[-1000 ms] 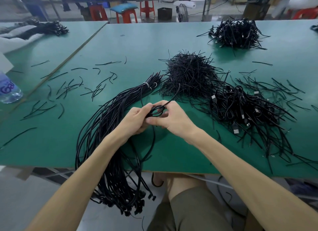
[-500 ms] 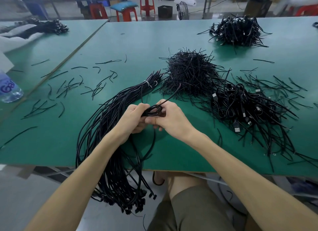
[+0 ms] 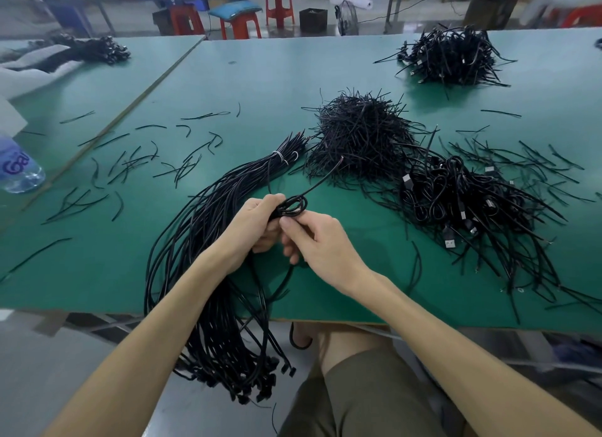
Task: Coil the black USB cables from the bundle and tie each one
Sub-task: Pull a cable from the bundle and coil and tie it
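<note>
a small coil of black usb cable [image 3: 291,206] is pinched above the green table [image 3: 260,78], just in front of the near edge, so both hands can work it in the air. the left hand [image 3: 252,226] is closed round the near-left side of the coil, fingers curled tight, apparently to stop the loops springing open. the right hand [image 3: 321,242] is closed too, thumb and forefinger nipped on the coil's near-right rim; whether a tie is held there cannot be told. the coil's free tail [image 3: 321,177] is pointed up and away to the far right, its long axis running near-left to far-right. the uncoiled bundle [image 3: 208,241] is laid to the left, draped over the near edge, its banded end aimed at the tie pile [image 3: 361,133], kept within easy reach. finished coils [image 3: 456,195] are heaped to the right, out of the working space.
</note>
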`<control>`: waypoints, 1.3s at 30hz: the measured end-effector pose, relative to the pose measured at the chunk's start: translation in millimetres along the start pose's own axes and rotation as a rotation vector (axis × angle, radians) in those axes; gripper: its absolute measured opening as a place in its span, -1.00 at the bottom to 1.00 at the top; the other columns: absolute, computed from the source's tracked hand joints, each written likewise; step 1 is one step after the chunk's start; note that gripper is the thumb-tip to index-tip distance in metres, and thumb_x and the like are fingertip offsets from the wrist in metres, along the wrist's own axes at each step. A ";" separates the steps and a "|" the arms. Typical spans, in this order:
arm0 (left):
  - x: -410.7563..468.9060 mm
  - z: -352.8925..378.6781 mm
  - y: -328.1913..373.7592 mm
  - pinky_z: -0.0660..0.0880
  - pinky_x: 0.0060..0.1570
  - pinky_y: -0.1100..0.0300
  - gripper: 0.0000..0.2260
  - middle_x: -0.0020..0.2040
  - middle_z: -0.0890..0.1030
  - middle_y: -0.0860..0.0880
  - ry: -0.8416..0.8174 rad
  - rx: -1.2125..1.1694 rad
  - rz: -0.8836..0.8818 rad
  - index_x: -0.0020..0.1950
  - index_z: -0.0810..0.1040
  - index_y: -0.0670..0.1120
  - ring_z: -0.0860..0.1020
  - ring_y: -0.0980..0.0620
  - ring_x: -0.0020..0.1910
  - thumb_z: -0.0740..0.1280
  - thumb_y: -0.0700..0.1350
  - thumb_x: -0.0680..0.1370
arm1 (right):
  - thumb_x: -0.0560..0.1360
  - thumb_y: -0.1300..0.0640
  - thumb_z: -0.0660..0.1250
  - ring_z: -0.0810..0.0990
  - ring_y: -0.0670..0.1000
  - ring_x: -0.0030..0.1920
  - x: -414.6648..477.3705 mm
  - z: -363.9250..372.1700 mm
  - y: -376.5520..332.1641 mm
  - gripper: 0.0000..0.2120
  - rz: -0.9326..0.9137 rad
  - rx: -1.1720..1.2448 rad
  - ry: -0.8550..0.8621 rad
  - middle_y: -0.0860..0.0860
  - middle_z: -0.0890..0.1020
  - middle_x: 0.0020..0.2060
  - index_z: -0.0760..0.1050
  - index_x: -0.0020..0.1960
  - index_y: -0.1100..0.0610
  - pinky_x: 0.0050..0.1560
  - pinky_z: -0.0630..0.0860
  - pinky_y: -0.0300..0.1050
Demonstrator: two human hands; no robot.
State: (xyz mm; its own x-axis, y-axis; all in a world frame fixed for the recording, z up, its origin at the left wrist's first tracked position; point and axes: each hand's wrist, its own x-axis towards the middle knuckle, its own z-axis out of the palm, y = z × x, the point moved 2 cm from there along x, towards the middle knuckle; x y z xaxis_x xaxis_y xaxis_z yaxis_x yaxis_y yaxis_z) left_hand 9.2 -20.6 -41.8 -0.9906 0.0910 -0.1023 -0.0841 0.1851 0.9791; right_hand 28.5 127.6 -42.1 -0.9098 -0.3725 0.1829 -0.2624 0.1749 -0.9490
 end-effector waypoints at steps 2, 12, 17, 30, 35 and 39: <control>-1.9 2.4 1.3 0.17 -0.58 0.27 -0.43 -0.52 0.31 -0.12 -0.007 0.015 0.025 -0.52 0.29 -0.01 0.22 0.01 -0.60 0.10 0.01 0.72 | 0.68 0.16 0.25 0.58 -0.09 -0.38 -2.9 0.6 -0.1 -0.64 -0.009 -0.009 0.040 -0.07 0.60 -0.35 0.54 -0.24 -0.16 -0.37 0.52 -0.23; -21.3 -1.6 12.1 0.55 -0.36 0.05 -0.89 -0.24 0.62 -0.06 0.002 0.454 0.307 0.10 0.51 0.03 0.60 -0.08 -0.40 0.22 0.01 0.70 | 0.67 0.15 0.25 0.54 0.01 -0.42 -1.0 -15.5 -0.1 -0.68 0.065 0.050 0.114 -0.03 0.58 -0.41 0.53 -0.26 0.15 -0.45 0.47 -0.12; -36.9 -5.8 30.9 0.60 -0.13 0.14 -0.52 -0.04 0.58 0.00 -0.133 0.324 0.294 0.46 0.41 -0.03 0.62 0.03 -0.33 0.45 -0.17 0.57 | 0.68 0.18 0.23 0.45 0.04 -0.45 1.1 -25.7 -9.2 -0.64 0.068 0.151 0.090 0.08 0.51 -0.44 0.48 -0.26 0.27 -0.47 0.41 -0.15; -46.5 2.7 63.7 0.51 0.22 -0.12 -0.44 0.26 0.47 -0.08 -0.175 0.569 0.542 0.50 0.45 -0.02 0.49 -0.09 0.21 0.48 -0.20 0.52 | 0.66 0.14 0.24 0.43 0.03 -0.43 -18.9 -44.1 -30.3 -0.68 0.097 0.411 -0.240 0.09 0.48 -0.39 0.47 -0.25 0.19 -0.44 0.40 -0.20; -48.4 10.6 67.0 0.43 0.38 0.18 -0.70 0.34 0.62 0.03 -0.283 0.340 0.501 0.37 0.58 -0.15 0.53 0.06 0.39 0.33 -0.20 0.63 | 0.61 0.07 0.28 0.45 0.00 -0.41 -25.1 -50.6 -35.3 -0.70 0.127 0.524 -0.286 0.07 0.48 -0.36 0.48 -0.08 0.33 -0.45 0.39 -0.24; -49.9 17.8 73.0 0.54 0.08 0.23 -0.84 -0.03 0.70 0.17 -0.092 0.482 0.548 0.16 0.64 0.03 0.65 0.14 0.03 0.28 -0.05 0.67 | 0.66 0.09 0.23 0.47 -0.01 -0.42 -30.7 -52.5 -40.3 -0.71 0.122 0.596 -0.346 0.06 0.50 -0.40 0.48 -0.19 0.20 -0.43 0.43 -0.24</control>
State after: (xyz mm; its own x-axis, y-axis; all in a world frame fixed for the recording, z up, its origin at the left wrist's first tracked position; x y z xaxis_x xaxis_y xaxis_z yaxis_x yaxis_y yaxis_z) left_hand 54.4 5.8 31.6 -0.8619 0.3717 0.3448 0.4985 0.4975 0.7099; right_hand 50.1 179.8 4.0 -0.7410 -0.6681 0.0675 0.1463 -0.2587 -0.9548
